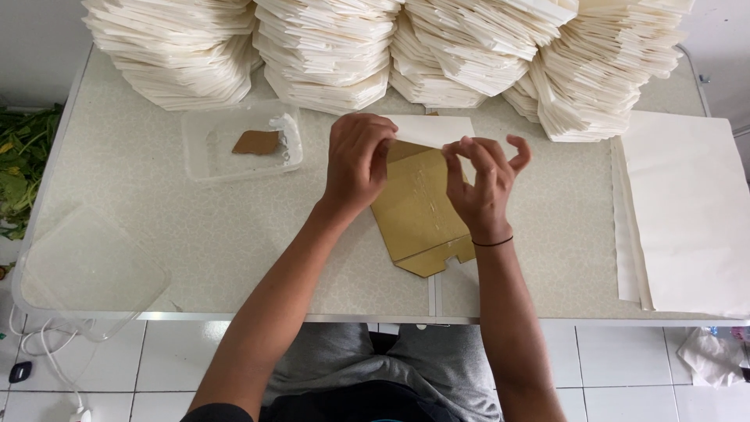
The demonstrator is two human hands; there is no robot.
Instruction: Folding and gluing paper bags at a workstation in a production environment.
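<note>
A brown cardboard template (418, 211) lies on the table's middle, with a white paper sheet (433, 129) folded over its far end. My left hand (355, 160) presses down on the left part of that fold, fingers curled over the paper's edge. My right hand (483, 181) pinches the paper's right part between thumb and forefinger, the other fingers spread upward. A thin black band circles the right wrist.
Tall stacks of folded white paper (328, 55) line the table's far side. A stack of flat white sheets (687, 211) lies at the right. A clear tray (242, 141) with a brown scrap sits left of my hands; a clear lid (86, 273) overhangs the left front corner. Green leaves (19, 156) lie beyond the left edge.
</note>
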